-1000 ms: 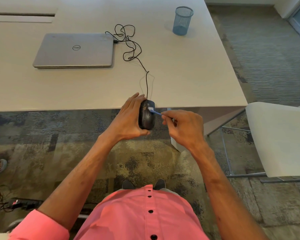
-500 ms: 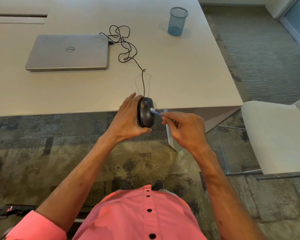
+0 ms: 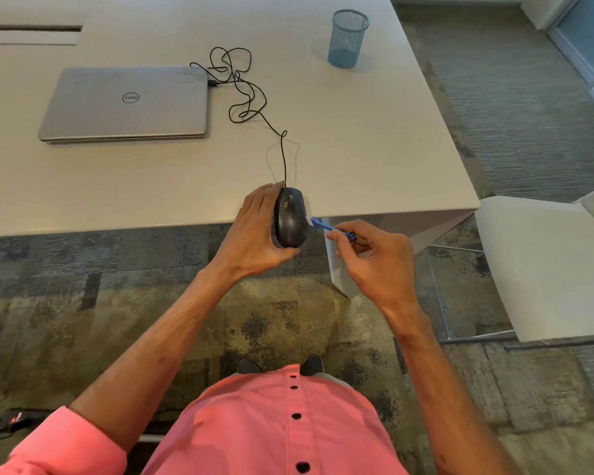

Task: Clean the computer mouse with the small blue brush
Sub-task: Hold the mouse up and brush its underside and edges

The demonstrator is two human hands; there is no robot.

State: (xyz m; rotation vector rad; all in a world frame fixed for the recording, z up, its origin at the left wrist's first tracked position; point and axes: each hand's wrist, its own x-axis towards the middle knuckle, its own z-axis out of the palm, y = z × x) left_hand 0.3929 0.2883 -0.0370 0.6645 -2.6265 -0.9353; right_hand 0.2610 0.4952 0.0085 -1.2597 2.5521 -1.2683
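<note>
Mouse (image 3: 289, 217): a black, rounded plastic computer mouse. It was held in the air just off the near edge of the table, top side towards the camera, so its right flank lay open to the brush.
Left hand (image 3: 254, 234): the fingers curled round the far end and left side, with the thumb hooked under the near end. This grip cradled the mouse and left its right side bare.
Brush (image 3: 330, 229): a small blue plastic brush with pale bristles. The tip touched the mouse's right edge about midway along, apparently to work the side seam.
Right hand (image 3: 378, 258): thumb and fingertips pinched the brush handle like a pencil, a hold that looked suited to short, fine strokes.
Cable (image 3: 283, 156): a thin black cord ran from the mouse's front in loose loops to the laptop. The slack allowed the lift.
Table (image 3: 357, 149): pale and smooth-topped. Its near edge lay behind the mouse.
Laptop (image 3: 127, 102): silver and closed, well apart from both hands.
Cup (image 3: 347, 37): blue wire mesh, upright, well clear of the work.
</note>
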